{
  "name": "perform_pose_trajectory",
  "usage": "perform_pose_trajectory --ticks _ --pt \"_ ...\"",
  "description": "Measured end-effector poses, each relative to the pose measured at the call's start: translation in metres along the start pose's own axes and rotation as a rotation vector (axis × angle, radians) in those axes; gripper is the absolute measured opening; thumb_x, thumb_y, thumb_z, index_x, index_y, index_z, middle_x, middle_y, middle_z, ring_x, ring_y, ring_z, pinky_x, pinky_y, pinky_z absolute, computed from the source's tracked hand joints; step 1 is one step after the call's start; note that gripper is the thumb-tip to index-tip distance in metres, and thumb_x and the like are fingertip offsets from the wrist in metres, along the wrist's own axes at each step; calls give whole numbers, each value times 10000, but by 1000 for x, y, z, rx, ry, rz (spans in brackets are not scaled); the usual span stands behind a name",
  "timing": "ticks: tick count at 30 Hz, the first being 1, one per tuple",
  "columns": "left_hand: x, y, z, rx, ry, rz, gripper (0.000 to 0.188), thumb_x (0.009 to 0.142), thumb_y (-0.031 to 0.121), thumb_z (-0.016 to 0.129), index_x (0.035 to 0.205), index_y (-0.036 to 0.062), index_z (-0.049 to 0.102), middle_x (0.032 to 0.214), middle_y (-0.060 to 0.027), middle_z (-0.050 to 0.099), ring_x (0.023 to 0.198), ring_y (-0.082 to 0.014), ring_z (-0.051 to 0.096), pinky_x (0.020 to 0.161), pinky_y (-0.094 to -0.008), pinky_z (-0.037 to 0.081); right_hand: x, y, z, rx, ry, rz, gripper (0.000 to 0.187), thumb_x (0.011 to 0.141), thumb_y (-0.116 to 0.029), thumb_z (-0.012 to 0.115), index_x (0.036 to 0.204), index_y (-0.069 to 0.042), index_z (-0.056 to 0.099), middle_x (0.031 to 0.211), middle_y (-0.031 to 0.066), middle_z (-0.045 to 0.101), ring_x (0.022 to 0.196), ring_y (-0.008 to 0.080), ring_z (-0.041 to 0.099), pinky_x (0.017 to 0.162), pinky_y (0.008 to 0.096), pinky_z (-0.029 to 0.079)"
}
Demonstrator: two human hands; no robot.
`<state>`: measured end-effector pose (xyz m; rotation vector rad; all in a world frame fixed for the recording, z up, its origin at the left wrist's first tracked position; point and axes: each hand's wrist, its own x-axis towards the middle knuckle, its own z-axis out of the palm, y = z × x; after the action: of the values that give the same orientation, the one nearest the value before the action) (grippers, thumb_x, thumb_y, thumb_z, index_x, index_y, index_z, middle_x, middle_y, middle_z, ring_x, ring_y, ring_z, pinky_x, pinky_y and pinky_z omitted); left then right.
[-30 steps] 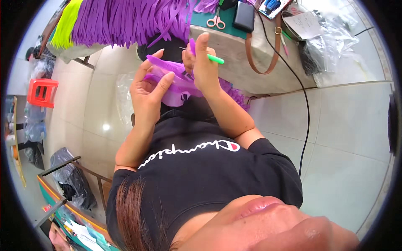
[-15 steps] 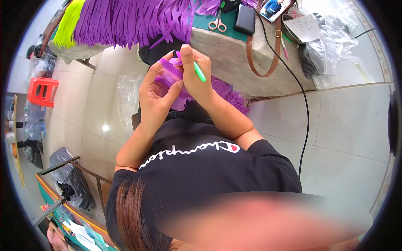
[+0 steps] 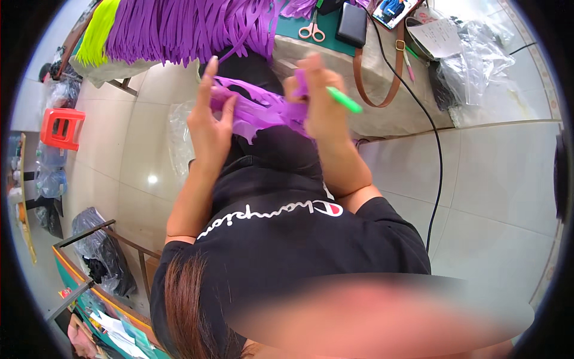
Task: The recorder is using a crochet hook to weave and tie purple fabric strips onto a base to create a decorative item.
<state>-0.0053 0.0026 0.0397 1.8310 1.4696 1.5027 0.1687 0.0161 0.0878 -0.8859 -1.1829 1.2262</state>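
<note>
While the left hand (image 3: 208,128) pinches one end of a purple openwork strip (image 3: 260,116) between thumb and fingers, the right hand (image 3: 323,99) grips its other end, so the strip spans the gap between them above the dark trousers (image 3: 290,146). The spread is probably meant to keep the limp, perforated material open and in sight. A bright green handle (image 3: 345,100) pokes out past the right palm, most likely tucked there so that thumb and forefinger stay free; its working end is hidden and the grip is blurred.

Beyond the left hand hang purple strands (image 3: 191,30) with neon-yellow ones (image 3: 98,33) farther left, draped over the edge perhaps so that they lie straight. Past the right hand lie pink-handled scissors (image 3: 311,33) and a black case (image 3: 351,25), seemingly within reach, with a brown buckled strap (image 3: 382,99) hanging just beside.

Half a second ago the hands were close together, with the strip bunched between them; now they stand apart, the right one having swung outward, and the strip is drawn out, its holes and ragged lower edge showing.
</note>
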Motion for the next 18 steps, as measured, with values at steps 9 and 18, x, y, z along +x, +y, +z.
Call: perform_pose_trajectory --ticks 9,18 --pt "22 -98 -75 -933 69 -546 613 834 -2 641 1375 96 370 947 -47 615 873 -127 596 832 -290 486 18 -79 -134 953 -174 -107 419 943 -388 476 614 -155 361 433 -63 250 441 65 194 425 245 164" --pt "4 -284 -150 -842 257 -716 518 863 -26 581 1336 27 375 1123 -118 569 992 -180 583 871 -287 492 31 -145 -276 1147 40 -406 387 852 -169 488 529 -163 276 420 -27 270 441 93 215 436 255 165"
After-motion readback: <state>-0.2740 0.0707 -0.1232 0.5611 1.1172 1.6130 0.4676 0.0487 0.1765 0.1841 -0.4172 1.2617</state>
